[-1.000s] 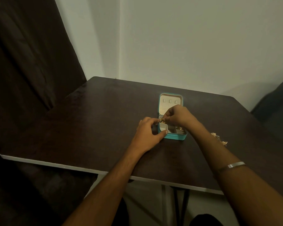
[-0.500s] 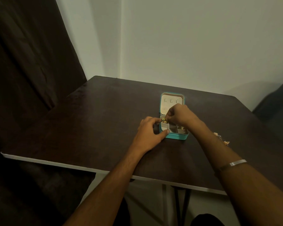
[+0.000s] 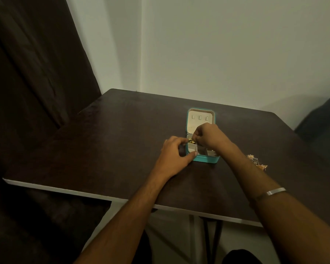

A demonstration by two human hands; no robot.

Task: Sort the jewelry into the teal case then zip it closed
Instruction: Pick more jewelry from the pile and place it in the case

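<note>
We see the open case [image 3: 206, 159] mid-table [image 3: 103, 149], our left hand [image 3: 172, 155] gripping its left side, right hand [image 3: 208, 137] pinching gold jewelry [image 3: 191, 141] over a left compartment. More jewelry [image 3: 256, 161] lies toward the right edge.

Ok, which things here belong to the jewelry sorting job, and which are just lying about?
Part of the job:
teal case, open
gold jewelry at the case
loose jewelry on the table
left hand
right hand

Just there:
table
dark curtain
bracelet

We see a dim, warm-tinted view; the pale plaster wall [image 3: 236, 54] at twelve o'clock is brightest, edges bowed and murky.
</note>
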